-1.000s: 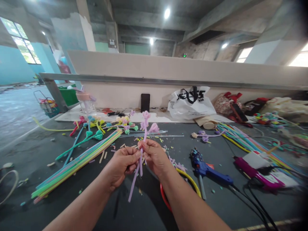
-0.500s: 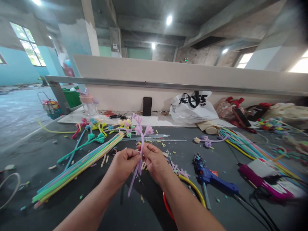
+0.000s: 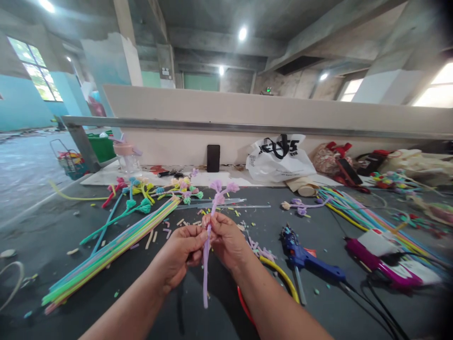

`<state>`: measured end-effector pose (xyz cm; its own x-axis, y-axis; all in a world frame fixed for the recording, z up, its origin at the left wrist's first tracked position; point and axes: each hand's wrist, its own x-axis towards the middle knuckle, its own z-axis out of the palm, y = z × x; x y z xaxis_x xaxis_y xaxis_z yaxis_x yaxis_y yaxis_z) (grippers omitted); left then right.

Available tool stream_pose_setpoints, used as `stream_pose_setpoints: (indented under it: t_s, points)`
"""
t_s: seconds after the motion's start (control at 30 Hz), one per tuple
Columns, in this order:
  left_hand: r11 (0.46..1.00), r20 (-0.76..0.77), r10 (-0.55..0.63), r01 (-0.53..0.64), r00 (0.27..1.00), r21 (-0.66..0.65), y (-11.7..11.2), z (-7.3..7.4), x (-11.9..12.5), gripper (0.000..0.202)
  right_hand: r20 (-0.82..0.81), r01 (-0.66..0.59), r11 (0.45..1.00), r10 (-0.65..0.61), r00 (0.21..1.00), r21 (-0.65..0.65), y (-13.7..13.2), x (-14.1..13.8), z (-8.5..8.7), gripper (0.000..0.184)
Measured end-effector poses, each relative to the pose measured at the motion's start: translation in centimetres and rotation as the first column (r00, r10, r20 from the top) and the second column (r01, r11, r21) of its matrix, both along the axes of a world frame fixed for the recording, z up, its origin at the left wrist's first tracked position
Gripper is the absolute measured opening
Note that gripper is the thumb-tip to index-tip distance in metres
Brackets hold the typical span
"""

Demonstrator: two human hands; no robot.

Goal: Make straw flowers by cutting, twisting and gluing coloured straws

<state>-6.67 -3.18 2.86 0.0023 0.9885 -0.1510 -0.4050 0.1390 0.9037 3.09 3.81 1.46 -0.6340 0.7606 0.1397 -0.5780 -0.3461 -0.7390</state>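
Observation:
A purple pipe-cleaner flower stem (image 3: 205, 276) stands nearly upright between my hands, with several fluffy blossoms at its top and a long tail hanging below. My left hand (image 3: 180, 252) pinches the stem between thumb and fingers from the left. From the other side my right hand (image 3: 226, 238) grips it slightly higher, its fingertips close to the left ones. Exactly where the strands join is covered by my fingers. To the left lies a bundle of coloured pipe cleaners (image 3: 116, 252), and finished green flowers (image 3: 138, 205) rest beyond it.
A blue glue gun (image 3: 311, 262) with a cord lies to the right, near a magenta tool (image 3: 382, 267). Yellow tubing (image 3: 286, 278) curves beside my right forearm. At the back are a phone (image 3: 213, 158), a white bag (image 3: 281, 160) and a clear bottle (image 3: 128, 158). Scraps litter the dark tabletop.
The purple stem has turned more upright, its blossoms shifting right and its lower tail swinging right into one line. Both hands keep hold of it, with the left fingers curled further round.

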Motion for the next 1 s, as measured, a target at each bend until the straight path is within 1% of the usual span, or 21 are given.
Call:
stream_pose_setpoints:
  t_s: [0.07,0.1,0.17,0.23,0.3,0.33,0.37,0.43,0.5,0.53,0.57,0.6,0.63,0.7,0.73,0.77,0.87,0.93,1.0]
  points:
    - [0.998,0.115,-0.055,0.056,0.992,-0.013,-0.2,0.1,0.1,0.022,-0.057,-0.072,0.997,0.072,0.996,0.017,-0.2,0.2,0.3,0.016]
    - [0.997,0.148,-0.067,0.070,0.987,-0.018,-0.2,0.1,0.2,0.021,-0.082,-0.094,0.995,0.096,0.992,0.031,-0.3,0.3,0.5,0.016]
    - [0.997,0.151,-0.069,0.072,0.986,-0.018,-0.2,0.1,0.3,0.021,-0.102,-0.110,0.993,0.115,0.988,0.053,-0.2,0.4,0.7,0.016]
    - [1.000,0.063,-0.029,0.029,0.998,-0.002,-0.1,0.1,0.2,0.022,-0.080,-0.087,0.995,0.092,0.993,0.054,0.0,0.3,0.7,0.015]
    - [0.996,-0.111,0.082,-0.080,0.990,0.028,0.2,0.1,0.0,0.024,-0.027,-0.013,0.999,0.015,1.000,0.050,0.3,0.1,0.4,0.014]
    - [0.988,-0.211,0.153,-0.145,0.965,0.053,0.3,0.0,-0.2,0.024,0.010,0.032,0.998,-0.032,0.999,0.054,0.5,-0.1,0.2,0.015]
    - [0.975,-0.310,0.221,-0.204,0.924,0.086,0.4,-0.1,-0.3,0.024,0.049,0.074,0.995,-0.077,0.996,0.067,0.7,-0.3,-0.1,0.015]
    - [0.944,-0.494,0.329,-0.277,0.805,0.178,0.6,-0.2,-0.5,0.022,0.127,0.136,0.985,-0.149,0.981,0.109,0.9,-0.5,-0.6,0.017]
    - [0.917,-0.624,0.400,-0.292,0.671,0.273,0.7,-0.4,-0.6,0.020,0.202,0.175,0.971,-0.206,0.957,0.163,1.1,-0.7,-0.9,0.018]
    - [0.909,-0.662,0.417,-0.287,0.623,0.303,0.7,-0.4,-0.7,0.020,0.233,0.195,0.963,-0.236,0.943,0.185,1.1,-0.7,-1.0,0.019]
    - [0.909,-0.675,0.416,-0.280,0.609,0.309,0.7,-0.5,-0.7,0.021,0.256,0.215,0.956,-0.262,0.931,0.198,1.1,-0.6,-1.0,0.021]
    - [0.920,-0.661,0.393,-0.270,0.639,0.285,0.8,-0.5,-0.6,0.022,0.271,0.228,0.952,-0.278,0.921,0.204,1.1,-0.6,-1.0,0.022]
    - [0.937,-0.618,0.349,-0.256,0.704,0.238,0.8,-0.6,-0.6,0.024,0.278,0.233,0.951,-0.284,0.918,0.203,1.1,-0.5,-1.0,0.022]
    - [0.971,-0.465,0.238,-0.204,0.852,0.124,0.8,-0.7,-0.6,0.027,0.271,0.221,0.957,-0.267,0.925,0.189,1.0,-0.4,-0.8,0.023]
    - [0.981,-0.379,0.191,-0.174,0.905,0.081,0.8,-0.8,-0.6,0.029,0.264,0.207,0.962,-0.250,0.932,0.181,0.9,-0.4,-0.8,0.023]
    - [0.988,-0.302,0.154,-0.146,0.941,0.050,0.8,-0.8,-0.6,0.030,0.252,0.189,0.967,-0.228,0.940,0.169,0.9,-0.3,-0.7,0.022]
    - [0.998,-0.119,0.058,-0.058,0.991,0.004,0.6,-0.8,-0.6,0.030,0.184,0.119,0.988,-0.135,0.974,0.096,0.6,-0.2,-0.5,0.019]
    - [1.000,-0.003,0.006,-0.006,1.000,-0.022,0.4,-0.7,-0.5,0.027,0.118,0.066,0.996,-0.072,0.990,0.053,0.4,0.0,-0.2,0.019]
    - [0.998,0.090,-0.025,0.029,0.996,-0.047,0.2,-0.5,-0.3,0.025,0.061,0.010,0.999,-0.013,0.998,0.047,0.1,0.1,0.1,0.019]
